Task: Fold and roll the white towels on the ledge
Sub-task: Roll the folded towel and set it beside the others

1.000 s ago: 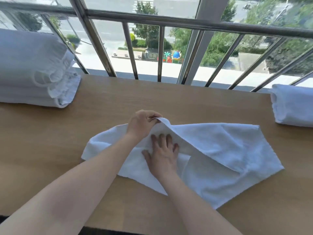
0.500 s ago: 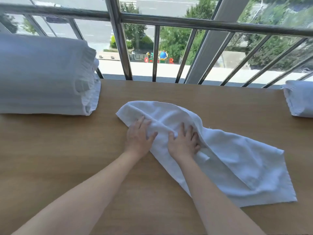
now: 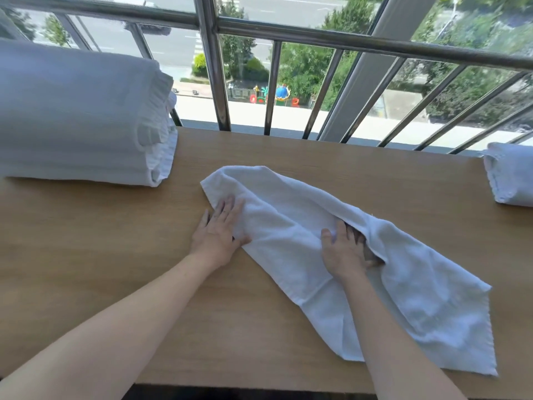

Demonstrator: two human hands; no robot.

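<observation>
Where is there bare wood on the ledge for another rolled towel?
Bare wood: the back strip of the ledge along the railing, between the folded stack and the rolled towel; also front-left, before the stack, left of the left hand. Crowded: centre-right, where the spread towel lies under the right hand.

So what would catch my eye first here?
A white towel lies slantwise in the middle of the ledge, with the left hand flat on its left end and the right hand with fingers tucked under a fold. A big pile of towels sits far left, a rolled one far right, and a steel railing runs behind.
</observation>
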